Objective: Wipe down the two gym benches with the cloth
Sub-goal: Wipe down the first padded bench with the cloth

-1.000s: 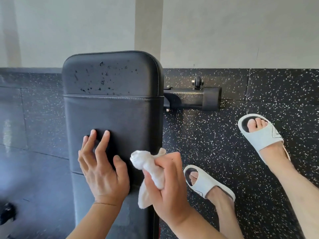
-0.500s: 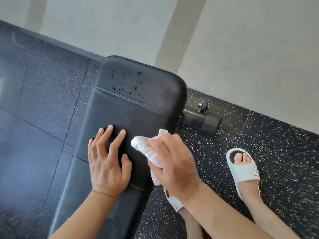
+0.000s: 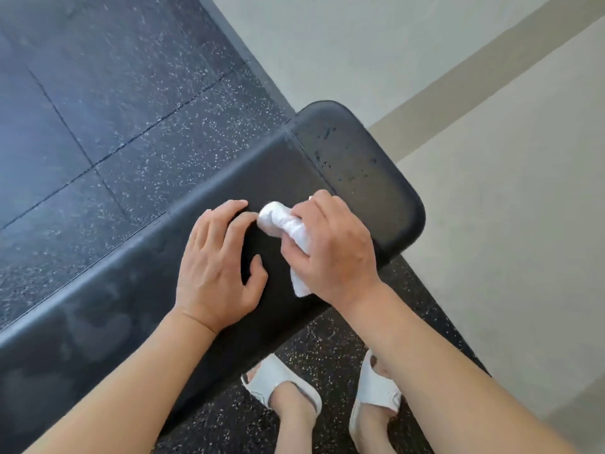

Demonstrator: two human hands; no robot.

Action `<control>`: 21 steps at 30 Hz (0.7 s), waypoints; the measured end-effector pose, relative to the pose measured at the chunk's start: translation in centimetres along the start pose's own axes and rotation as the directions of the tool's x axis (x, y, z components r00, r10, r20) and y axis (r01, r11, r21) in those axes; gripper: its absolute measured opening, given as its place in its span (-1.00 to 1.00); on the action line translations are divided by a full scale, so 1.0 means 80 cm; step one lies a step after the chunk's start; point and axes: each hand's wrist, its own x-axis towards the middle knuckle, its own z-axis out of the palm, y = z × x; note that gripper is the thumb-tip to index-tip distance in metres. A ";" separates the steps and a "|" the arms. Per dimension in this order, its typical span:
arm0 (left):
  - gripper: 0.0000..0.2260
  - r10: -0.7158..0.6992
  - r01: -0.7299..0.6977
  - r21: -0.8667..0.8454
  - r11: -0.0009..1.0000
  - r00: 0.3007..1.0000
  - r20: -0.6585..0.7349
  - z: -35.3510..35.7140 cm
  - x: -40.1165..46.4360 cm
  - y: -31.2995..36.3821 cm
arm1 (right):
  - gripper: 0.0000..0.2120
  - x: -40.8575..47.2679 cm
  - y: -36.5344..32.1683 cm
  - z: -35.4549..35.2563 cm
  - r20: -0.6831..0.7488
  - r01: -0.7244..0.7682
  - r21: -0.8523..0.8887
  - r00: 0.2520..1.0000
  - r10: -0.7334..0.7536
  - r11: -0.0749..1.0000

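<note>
Speckled black rubber floor (image 3: 131,103) meets a pale wall, and 1 black padded bench surface (image 3: 288,178) runs diagonally across it. Left hand (image 3: 217,267) lies flat on the padding, fingers spread. Right hand (image 3: 330,250) grips a bunched white cloth (image 3: 281,221) against the surface, near its droplet-spotted far end.

bench (image 3: 294,178) — black padded, droplets on end section | cloth (image 3: 288,224) — white, bunched on the pad
</note>
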 end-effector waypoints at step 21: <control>-0.59 -0.573 0.574 -0.011 0.819 0.816 -0.076 -0.055 -0.055 -0.098 | -0.83 0.124 -0.124 0.115 0.298 0.416 -0.005 0.869 -0.396 0.909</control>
